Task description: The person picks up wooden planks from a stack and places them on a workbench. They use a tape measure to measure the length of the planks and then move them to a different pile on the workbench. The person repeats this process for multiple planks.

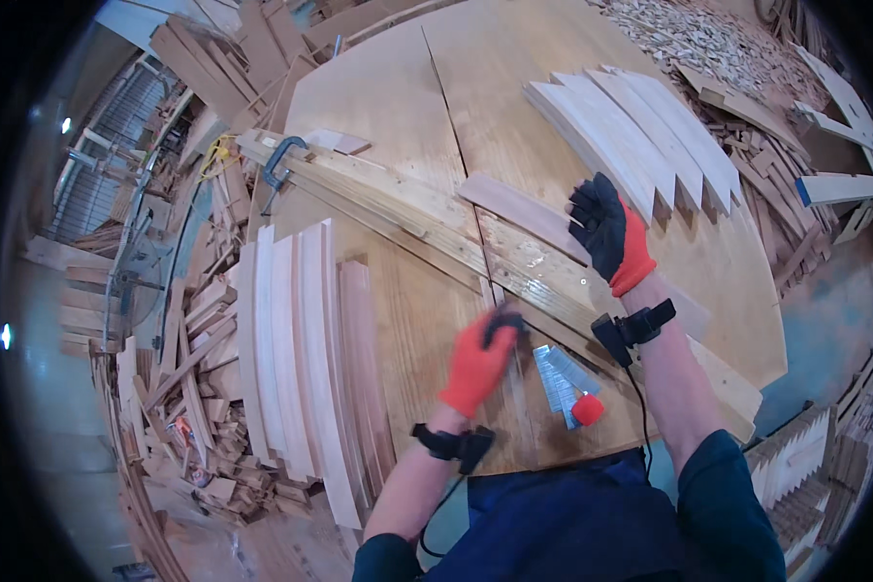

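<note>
My right hand [611, 235], in a red and black glove, is raised over the table beside a flat light board [524, 211]. Its fingers are apart and slightly bent, with nothing visible in them. My left hand [482, 357], gloved alike, hovers lower over the table and is blurred by motion. Its fingertips are smeared, and whether they hold anything does not show. Between the hands runs a long wooden beam [388, 199], laid diagonally and held at its far left end by a blue clamp [279, 165]. Silvery ridged strips [558, 383] and a small red object [587, 409] lie near me.
Curved wooden pieces [301, 339] line the table's left side. More pale pieces with pointed ends [640, 136] lie at the far right. Offcuts [213, 339] are heaped left of the table [359, 87], and wood scraps [708, 39] lie behind it. Cables hang from both wrist straps.
</note>
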{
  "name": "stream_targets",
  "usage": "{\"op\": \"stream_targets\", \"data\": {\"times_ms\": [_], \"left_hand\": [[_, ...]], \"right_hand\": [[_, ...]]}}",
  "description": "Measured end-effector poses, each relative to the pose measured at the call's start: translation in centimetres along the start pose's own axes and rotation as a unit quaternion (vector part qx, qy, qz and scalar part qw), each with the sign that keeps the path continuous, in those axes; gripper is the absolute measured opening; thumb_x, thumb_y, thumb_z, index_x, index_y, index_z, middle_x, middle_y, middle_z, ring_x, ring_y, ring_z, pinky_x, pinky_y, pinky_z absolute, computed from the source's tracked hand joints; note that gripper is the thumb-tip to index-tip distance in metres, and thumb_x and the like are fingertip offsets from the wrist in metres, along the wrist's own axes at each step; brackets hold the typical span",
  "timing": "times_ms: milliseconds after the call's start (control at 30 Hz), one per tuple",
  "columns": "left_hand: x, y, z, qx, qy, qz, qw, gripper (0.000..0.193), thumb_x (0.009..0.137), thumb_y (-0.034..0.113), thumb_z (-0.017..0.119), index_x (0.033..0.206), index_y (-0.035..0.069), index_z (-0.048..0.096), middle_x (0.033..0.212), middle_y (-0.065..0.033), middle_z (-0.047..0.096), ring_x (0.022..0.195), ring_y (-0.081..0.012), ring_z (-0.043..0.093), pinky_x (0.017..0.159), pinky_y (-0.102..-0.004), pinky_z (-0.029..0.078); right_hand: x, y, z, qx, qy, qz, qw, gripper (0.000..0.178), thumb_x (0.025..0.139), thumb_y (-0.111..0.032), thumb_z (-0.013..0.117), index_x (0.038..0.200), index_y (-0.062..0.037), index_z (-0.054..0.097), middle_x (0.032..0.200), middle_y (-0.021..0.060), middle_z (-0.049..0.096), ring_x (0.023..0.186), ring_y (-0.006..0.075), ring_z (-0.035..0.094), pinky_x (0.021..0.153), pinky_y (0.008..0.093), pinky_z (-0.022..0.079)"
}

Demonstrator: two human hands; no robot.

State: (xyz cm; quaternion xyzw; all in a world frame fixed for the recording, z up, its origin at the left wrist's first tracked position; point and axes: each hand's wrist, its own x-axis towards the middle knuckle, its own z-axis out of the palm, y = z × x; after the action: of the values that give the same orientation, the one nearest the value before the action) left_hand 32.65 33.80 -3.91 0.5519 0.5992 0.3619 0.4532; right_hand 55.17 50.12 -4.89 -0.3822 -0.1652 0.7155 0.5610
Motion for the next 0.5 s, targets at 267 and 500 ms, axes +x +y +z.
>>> {"op": "stream_targets", "data": {"times_ms": [267,500], "left_hand": [[-0.7,2.9,12.3,-0.419,-0.231,-0.083,0.874,0.045,0.105,0.026,0.050,0.143,0.000,0.049,0.118,-0.0077,0.065,0.102,-0.0156,0.065,0.086,-0.0312,0.053],[-3.2,7.2,14.4,-0.260,-0.189,-0.170,0.932,0.037,0.099,0.029,0.063,0.121,0.000,0.063,0.090,-0.0060,0.069,0.062,-0.0122,0.066,0.051,-0.0252,0.050]], "right_hand": [[-2.5,-1.9,1.3,0.082,-0.031,-0.057,0.994,0.036,0.097,-0.042,0.063,0.113,-0.0098,0.066,0.103,0.0058,0.070,0.094,0.0211,0.067,0.084,0.0384,0.054],[-6.6,-3.3,-1.7,-0.557,0.037,-0.513,0.652,0.034,0.081,-0.022,0.074,0.112,-0.0095,0.068,0.109,0.0115,0.065,0.106,0.0334,0.060,0.091,0.0419,0.048]]}}
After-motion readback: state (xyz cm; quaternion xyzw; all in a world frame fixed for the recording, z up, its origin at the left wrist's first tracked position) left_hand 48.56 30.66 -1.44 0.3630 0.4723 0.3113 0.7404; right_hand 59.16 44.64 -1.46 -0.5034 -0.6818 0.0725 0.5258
